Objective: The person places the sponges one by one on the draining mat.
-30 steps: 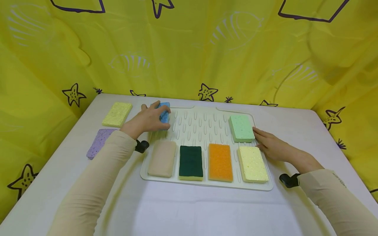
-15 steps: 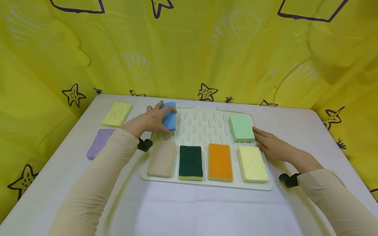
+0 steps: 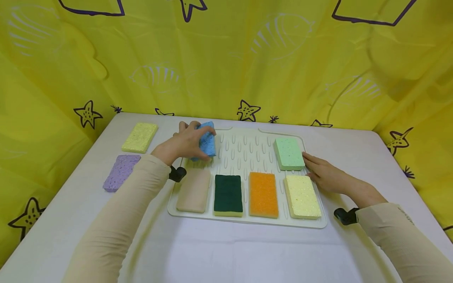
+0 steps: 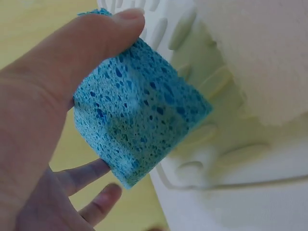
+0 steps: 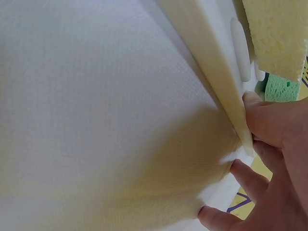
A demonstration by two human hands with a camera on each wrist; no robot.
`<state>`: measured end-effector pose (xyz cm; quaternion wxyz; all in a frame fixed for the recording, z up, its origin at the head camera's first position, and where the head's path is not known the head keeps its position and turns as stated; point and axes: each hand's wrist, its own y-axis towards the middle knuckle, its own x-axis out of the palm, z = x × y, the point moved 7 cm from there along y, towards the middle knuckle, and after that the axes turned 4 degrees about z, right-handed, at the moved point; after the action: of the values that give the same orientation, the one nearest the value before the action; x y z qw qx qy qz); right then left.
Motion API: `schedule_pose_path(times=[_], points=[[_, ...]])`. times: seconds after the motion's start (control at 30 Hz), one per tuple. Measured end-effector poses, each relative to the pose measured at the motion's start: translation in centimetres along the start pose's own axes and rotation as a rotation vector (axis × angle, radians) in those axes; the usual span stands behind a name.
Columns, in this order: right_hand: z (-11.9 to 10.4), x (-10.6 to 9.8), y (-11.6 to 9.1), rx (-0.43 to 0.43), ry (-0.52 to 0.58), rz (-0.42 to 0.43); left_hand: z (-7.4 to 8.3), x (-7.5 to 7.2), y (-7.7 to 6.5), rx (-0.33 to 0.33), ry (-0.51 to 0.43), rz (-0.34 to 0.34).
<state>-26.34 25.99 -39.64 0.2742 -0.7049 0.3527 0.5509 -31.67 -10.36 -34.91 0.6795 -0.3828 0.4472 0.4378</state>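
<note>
Left hand: your arm reaches forward, and the grip pinches the blue sponge between thumb and fingers.
Blue sponge: tilted, over the far left part of the tray.
Right hand: your thumb lies on the tray's right rim, fingers extended; you cannot tell whether this grip pinches.
Room: ridged tray surface stretches toward the green sponge.
Edges: the worktop ends just beyond the tray.
</note>
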Motion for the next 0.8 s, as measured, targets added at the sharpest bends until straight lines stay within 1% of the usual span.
schedule_pose_path(times=[0.1, 0.2, 0.3, 0.37, 0.6, 0.8], points=[[0.0, 0.0, 0.0, 0.002, 0.003, -0.004, 0.1, -0.1, 0.1, 0.001, -0.007, 0.017], [-0.1, 0.0, 0.0, 0.014, 0.008, -0.018, 0.4, 0.0, 0.1, 0.024, -0.036, 0.019], [-0.1, 0.0, 0.1, 0.023, 0.011, -0.028, 0.7, 0.3, 0.2, 0.047, -0.066, 0.007], [-0.1, 0.0, 0.1, 0.03, 0.014, -0.034, 0.9, 0.5, 0.3, 0.058, -0.07, -0.007], [0.0, 0.1, 0.1, 0.026, 0.009, -0.028, 2.0, 0.8, 0.5, 0.092, -0.035, -0.032], [0.0, 0.1, 0.2, 0.033, 0.014, -0.032, 2.7, 1.1, 0.9, 0.104, -0.001, -0.045]])
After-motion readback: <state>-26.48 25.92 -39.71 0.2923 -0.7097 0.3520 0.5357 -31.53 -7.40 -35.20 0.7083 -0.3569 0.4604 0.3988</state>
